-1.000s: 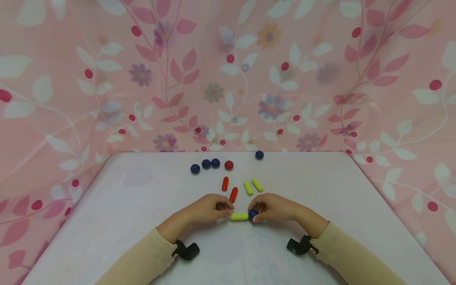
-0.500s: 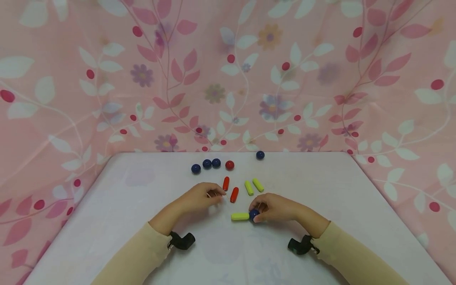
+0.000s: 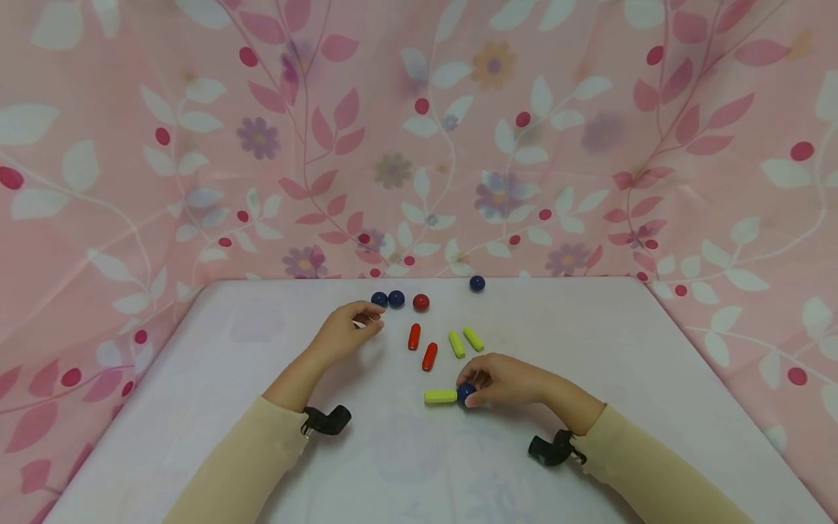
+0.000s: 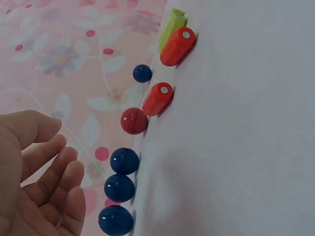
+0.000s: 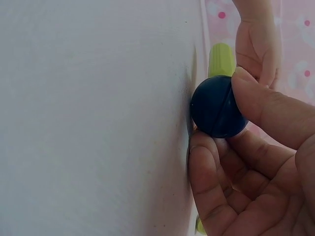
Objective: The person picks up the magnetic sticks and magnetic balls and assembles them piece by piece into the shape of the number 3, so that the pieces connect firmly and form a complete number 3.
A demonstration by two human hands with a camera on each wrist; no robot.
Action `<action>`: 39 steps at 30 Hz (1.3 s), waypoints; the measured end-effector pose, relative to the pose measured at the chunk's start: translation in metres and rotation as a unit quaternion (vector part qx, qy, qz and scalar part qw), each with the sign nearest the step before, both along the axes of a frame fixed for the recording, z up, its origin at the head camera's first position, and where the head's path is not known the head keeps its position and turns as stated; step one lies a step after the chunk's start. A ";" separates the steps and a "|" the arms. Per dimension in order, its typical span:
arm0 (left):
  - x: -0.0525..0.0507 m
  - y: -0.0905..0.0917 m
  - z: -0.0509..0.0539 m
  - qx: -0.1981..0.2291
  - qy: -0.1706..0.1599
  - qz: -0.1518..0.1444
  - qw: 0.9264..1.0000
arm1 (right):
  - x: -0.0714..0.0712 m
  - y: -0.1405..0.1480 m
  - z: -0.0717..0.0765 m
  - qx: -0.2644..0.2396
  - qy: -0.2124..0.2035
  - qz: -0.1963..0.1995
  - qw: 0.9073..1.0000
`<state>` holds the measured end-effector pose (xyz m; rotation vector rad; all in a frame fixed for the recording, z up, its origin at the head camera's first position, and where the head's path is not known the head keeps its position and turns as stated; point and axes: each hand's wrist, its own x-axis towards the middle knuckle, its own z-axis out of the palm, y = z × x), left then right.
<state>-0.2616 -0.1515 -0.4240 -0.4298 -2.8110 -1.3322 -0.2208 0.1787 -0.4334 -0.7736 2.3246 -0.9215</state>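
Observation:
My right hand [image 3: 507, 380] pinches a blue ball [image 5: 212, 105] between thumb and fingers, low over the white table. Against that ball's left side lies a yellow-green rod [image 3: 440, 397]; whether the two are joined I cannot tell. My left hand [image 3: 337, 335] reaches over the table's left-middle part, fingers loosely bent and holding nothing. Nearest to it are three blue balls in a row [image 4: 119, 188], apart from the fingers in the left wrist view. From the head, the hand covers the leftmost of these. A red ball [image 3: 421, 302] sits to their right.
Two red rods [image 3: 429, 356] lie at the table's centre. Two yellow-green rods [image 3: 457, 344] are just right of them. Near the back edge stands one more blue ball [image 3: 477, 284]. A pink floral cloth [image 3: 419, 145] hangs behind the table [image 3: 655, 364].
My left hand has left the yellow-green rod's end and moved away and leftward to the row of blue balls. The right hand keeps its hold in the same place.

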 end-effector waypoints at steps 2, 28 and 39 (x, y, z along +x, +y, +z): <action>-0.005 -0.003 -0.002 0.013 0.008 0.020 1.000 | 0.000 0.000 0.000 -0.002 0.001 0.002 1.000; -0.047 -0.026 -0.030 0.061 -0.069 0.119 0.989 | -0.001 0.001 -0.002 -0.004 -0.002 0.001 1.000; -0.054 -0.024 -0.040 0.052 -0.059 0.112 0.991 | -0.003 0.000 -0.004 0.002 -0.005 -0.008 1.000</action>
